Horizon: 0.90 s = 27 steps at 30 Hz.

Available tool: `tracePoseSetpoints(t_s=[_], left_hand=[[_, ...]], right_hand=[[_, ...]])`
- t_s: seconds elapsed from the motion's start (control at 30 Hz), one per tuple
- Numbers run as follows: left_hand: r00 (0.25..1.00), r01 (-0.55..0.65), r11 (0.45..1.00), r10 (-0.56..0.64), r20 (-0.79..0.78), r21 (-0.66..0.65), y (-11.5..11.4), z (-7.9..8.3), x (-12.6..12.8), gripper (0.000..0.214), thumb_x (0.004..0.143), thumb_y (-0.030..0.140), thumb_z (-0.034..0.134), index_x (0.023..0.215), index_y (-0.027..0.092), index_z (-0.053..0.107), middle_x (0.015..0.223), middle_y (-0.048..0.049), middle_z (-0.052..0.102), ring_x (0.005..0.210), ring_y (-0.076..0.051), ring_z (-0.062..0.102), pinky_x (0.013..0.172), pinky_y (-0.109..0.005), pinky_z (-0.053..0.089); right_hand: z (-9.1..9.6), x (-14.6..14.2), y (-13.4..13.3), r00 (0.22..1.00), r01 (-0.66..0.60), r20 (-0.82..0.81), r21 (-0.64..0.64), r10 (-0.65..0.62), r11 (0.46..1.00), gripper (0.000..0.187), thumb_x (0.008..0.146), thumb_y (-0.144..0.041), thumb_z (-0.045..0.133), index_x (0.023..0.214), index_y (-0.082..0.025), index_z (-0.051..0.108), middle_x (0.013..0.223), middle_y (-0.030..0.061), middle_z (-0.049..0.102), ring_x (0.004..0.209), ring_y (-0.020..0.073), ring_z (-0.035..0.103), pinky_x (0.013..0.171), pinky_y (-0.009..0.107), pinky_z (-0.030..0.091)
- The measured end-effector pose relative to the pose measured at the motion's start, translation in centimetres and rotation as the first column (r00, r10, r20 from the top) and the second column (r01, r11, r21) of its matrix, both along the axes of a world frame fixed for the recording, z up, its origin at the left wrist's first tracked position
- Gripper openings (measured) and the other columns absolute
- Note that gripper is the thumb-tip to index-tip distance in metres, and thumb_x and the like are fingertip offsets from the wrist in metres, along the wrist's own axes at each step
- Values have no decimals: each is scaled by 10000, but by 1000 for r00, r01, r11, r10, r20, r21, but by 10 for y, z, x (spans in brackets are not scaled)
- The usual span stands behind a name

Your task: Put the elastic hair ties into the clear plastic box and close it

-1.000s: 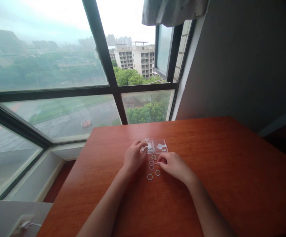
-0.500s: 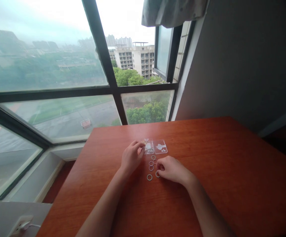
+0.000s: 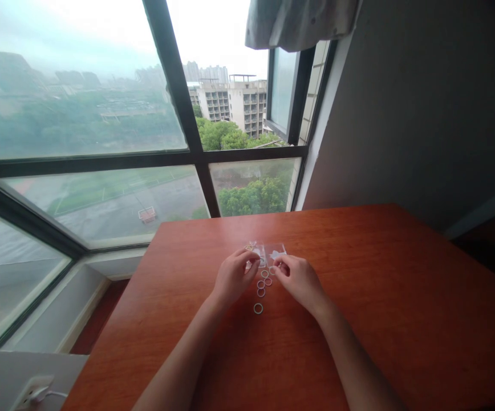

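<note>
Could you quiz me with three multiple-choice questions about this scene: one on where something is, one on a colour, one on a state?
1. Where do the small metal rings lie?
A. on the window sill
B. on the table between the two hands
C. on the floor

2. What colour is the wooden table?
A. reddish brown
B. white
C. black

3. How is the clear plastic packet placed?
A. hanging from the curtain
B. standing upright against the wall
C. on the table beyond the fingertips

Answers: 1 B, the rings sit between the left hand and right hand; 2 A, the top is reddish brown; 3 C, it lies just beyond both hands.
</note>
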<state>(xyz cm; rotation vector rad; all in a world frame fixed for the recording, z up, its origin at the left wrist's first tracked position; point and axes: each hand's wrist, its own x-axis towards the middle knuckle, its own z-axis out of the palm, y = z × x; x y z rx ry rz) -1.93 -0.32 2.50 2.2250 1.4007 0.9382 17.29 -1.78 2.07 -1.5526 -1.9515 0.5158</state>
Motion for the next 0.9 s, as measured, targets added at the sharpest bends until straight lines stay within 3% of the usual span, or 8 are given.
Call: tracePoseSetpoints(t_s=[0.23,0.43,0.67,0.9], left_hand=[[991,99,993,-93,93,-61,-4,1,10,190,872,312,557,814,171,669,668,-2,564,596,-104,458,577,-210,362],[990,90,993,-81,116,-74,-5,-2,12,125,841,243,573,790,170,661,682,4,585,575,-91,457,579,-205,363],[997,-30,998,33,64,-54,-2,-5,10,94,808,205,569,751,175,638,682,7,589,591,-98,458,580,-210,357],[990,-140,990,140,8,1,10,-9,0,132,840,226,536,786,184,648,757,-16,641,652,-128,519,625,-236,388]], right_hand=[[-1,-3,0,997,39,-76,129,-29,991,84,824,-266,564,798,-214,625,625,-26,569,578,127,516,588,225,345],[0,-7,-2,996,29,-85,149,-16,988,82,842,-263,552,822,-217,616,660,-21,583,608,131,528,596,221,351],[-3,-8,0,999,38,-29,129,-34,991,85,847,-254,550,819,-219,622,631,-23,568,600,133,525,595,228,344],[-7,-14,-1,988,61,143,-27,-56,998,97,848,-257,562,799,-246,645,736,-1,675,668,148,590,577,236,319]])
